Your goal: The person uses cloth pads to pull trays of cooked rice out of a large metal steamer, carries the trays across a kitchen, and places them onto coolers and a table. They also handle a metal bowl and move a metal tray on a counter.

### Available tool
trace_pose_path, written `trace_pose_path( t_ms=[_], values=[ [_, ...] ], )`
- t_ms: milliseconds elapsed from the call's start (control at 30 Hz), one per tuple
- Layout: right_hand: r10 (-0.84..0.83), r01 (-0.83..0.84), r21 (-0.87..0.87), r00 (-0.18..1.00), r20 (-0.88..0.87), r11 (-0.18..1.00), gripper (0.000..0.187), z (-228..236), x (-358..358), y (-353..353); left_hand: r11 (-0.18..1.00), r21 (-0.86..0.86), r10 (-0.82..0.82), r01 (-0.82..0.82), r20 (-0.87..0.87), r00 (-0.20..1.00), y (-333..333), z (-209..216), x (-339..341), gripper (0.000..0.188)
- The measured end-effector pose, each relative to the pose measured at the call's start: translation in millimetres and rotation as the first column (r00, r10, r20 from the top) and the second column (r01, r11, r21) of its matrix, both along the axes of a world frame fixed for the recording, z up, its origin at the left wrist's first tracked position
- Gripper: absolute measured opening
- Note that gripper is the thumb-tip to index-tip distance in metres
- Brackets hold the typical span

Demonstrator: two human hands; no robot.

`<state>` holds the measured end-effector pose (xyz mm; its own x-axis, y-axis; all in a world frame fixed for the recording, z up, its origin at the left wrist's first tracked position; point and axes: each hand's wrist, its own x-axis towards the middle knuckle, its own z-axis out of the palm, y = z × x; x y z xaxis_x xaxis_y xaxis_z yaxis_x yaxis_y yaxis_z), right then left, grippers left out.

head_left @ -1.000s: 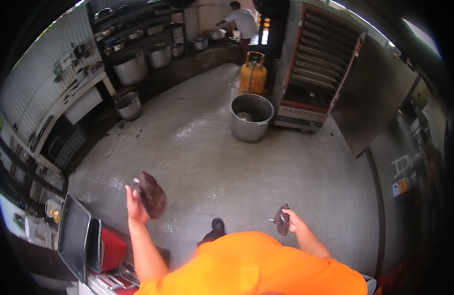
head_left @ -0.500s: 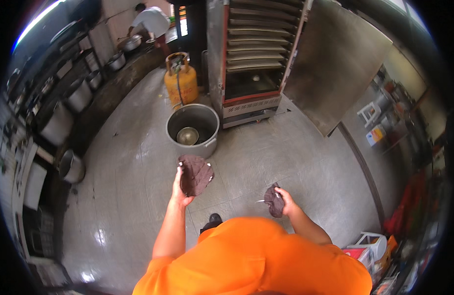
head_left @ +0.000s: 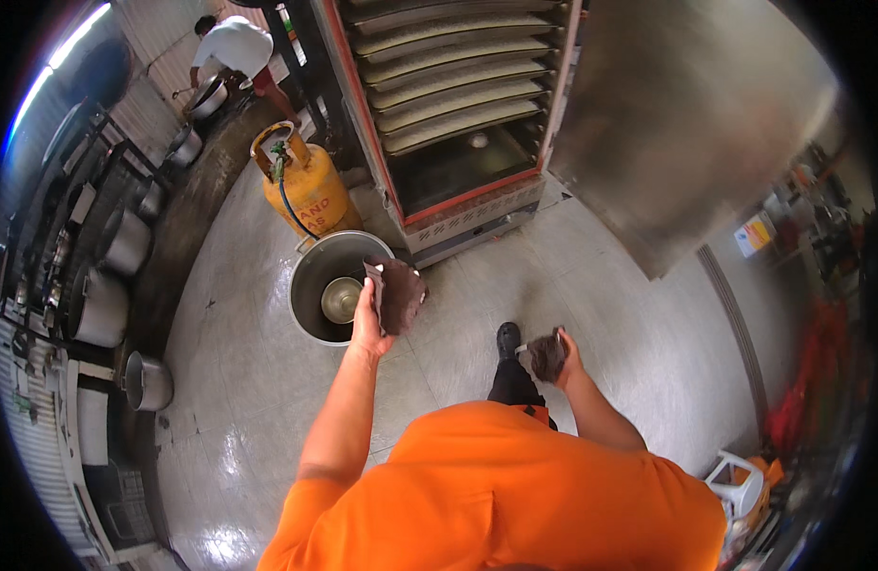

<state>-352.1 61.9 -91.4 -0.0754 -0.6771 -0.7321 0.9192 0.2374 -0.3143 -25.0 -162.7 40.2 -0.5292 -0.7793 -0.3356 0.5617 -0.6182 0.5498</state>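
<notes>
My left hand (head_left: 368,328) is closed around a folded dark brown cloth (head_left: 399,297), held up in front of the right rim of a large metal pot (head_left: 301,290). A second dark brown cloth (head_left: 546,358), bunched smaller, is gripped in my right hand (head_left: 571,362); a small pale tip sticks out at its left side. Ahead of both hands stands a tall metal steamer cabinet (head_left: 472,221) with several stacked trays (head_left: 458,81). Its wide metal door (head_left: 677,114) is swung out to the right. Neither hand touches the cabinet.
A round metal bowl (head_left: 341,300) sits inside the large pot. Behind it is a yellow gas cylinder (head_left: 311,195) with a hose. Several metal pots (head_left: 101,309) line the left side. A person (head_left: 234,48) bends over a pan at the far left. A white stool (head_left: 739,487) stands at right.
I have stepped toward the cabinet, one shoe now out in front. The view has turned, and cabinet and cylinder look closer. The left cloth now overlaps the pot's rim in view.
</notes>
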Motion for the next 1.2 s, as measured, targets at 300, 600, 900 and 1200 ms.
trace_pose_path(
  t_ms=[300,600,900,1200],
  values=[
    [-0.143,0.142,-0.306,0.990,0.021,0.941,0.044,19.2,-222.7,-396.3,0.960,0.120,0.245,-0.254,0.081,0.966,-204.2,-64.7,-159.0,0.052],
    [-0.406,0.359,-0.210,0.875,-0.263,0.909,0.060,-26.7,-364.9,-630.0,0.818,0.120,0.543,-0.562,0.159,0.825,-390.3,-97.0,-274.0,0.043],
    [-0.369,0.356,-0.132,0.760,-0.535,0.925,0.064,-13.3,-369.1,-660.1,0.674,0.057,0.624,-0.736,0.489,0.610,-433.0,-132.4,-269.1,0.021],
    [-0.349,0.260,-0.237,0.764,-0.542,0.936,0.026,-6.7,-361.8,-558.5,0.688,-0.003,0.624,-0.726,0.513,0.589,-320.4,-133.8,-243.3,0.034]
  ],
)
